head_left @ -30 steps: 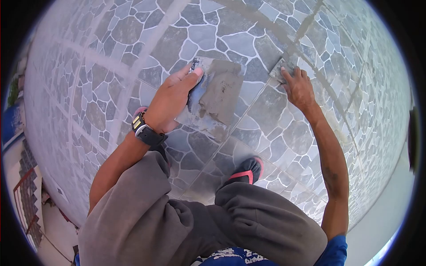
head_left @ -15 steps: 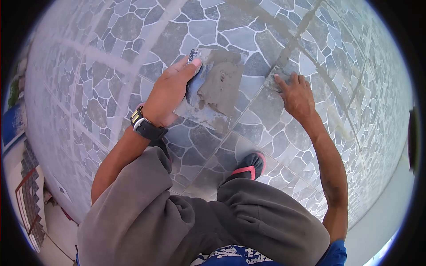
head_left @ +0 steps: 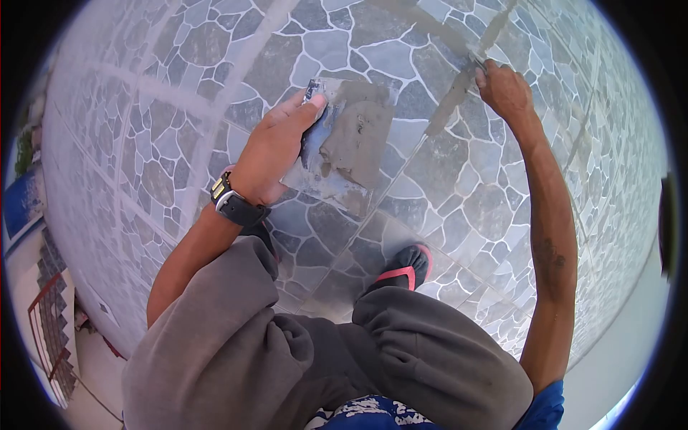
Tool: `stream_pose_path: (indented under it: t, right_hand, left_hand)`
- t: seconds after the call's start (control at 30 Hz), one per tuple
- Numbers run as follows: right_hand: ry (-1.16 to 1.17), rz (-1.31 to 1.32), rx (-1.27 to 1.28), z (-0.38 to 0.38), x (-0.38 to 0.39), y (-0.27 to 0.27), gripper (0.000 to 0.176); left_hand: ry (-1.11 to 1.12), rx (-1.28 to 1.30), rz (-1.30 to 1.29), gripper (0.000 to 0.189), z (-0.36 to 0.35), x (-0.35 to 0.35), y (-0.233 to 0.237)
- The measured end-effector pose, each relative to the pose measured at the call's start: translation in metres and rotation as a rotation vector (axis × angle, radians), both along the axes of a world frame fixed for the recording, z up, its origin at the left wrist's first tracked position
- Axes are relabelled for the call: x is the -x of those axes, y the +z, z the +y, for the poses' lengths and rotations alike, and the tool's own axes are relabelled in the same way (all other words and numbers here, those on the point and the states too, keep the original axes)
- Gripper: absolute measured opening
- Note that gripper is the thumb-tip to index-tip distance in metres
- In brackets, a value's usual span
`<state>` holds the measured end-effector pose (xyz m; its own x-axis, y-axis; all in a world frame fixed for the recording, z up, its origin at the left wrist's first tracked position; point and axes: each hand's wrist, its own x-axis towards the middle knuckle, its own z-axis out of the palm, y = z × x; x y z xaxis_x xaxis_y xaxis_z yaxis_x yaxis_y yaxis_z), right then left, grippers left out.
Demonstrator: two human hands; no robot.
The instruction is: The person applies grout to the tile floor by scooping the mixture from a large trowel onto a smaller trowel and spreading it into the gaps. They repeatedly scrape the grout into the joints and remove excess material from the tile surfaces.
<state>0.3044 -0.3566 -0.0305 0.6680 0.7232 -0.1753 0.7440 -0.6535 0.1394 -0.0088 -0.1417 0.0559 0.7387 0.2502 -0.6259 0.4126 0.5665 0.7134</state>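
Observation:
My left hand (head_left: pixel 276 143), with a black-strapped watch on the wrist, grips the left edge of a flat mortar board (head_left: pixel 315 175), thumb on top. A thick patch of wet grey grout (head_left: pixel 355 132) covers much of its face. Farther forward and right, my right hand (head_left: pixel 507 89) is closed around a small flat scraper (head_left: pixel 478 63), seen almost edge-on and mostly hidden by the fingers. It is at the crossing of two tile joints. A fresh grout strip (head_left: pixel 450 107) runs from there toward me along the joint.
Stone-patterned tiles (head_left: pixel 437 165) with white lines cover the floor. More grout-smeared joints (head_left: pixel 423 21) run at the top. My sandalled foot (head_left: pixel 407 266) stands below the board. Steps with a red railing (head_left: pixel 43 294) lie at far left, a pale wall (head_left: pixel 623 337) at right.
My right hand has slid the scraper forward and slightly right along the joint, up to the crossing, and the scraper has tilted up. The grout strip behind it is uncovered. My left hand stays put.

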Motion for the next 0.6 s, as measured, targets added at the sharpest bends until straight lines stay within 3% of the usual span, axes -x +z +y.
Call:
stream_pose_path:
  t: [0.1,0.23,0.47,0.6]
  right_hand:
    - [0.021,0.055,0.012,0.012,-0.032,-0.018,0.033]
    - [0.108,0.112,0.006,0.021,-0.013,-0.023,0.025]
    - [0.291,0.346,-0.08,0.004,0.152,0.001,0.006]
    - [0.32,0.577,0.049,-0.005,0.206,0.021,0.015]
  left_hand:
    - [-0.014,-0.055,0.018,0.048,0.001,-0.002,-0.007]
    - [0.003,-0.051,0.066,0.05,0.0,-0.003,0.001]
    - [-0.024,-0.039,0.008,0.049,-0.003,0.001,-0.001]
    - [-0.018,-0.071,-0.002,0.047,-0.006,-0.002,0.007]
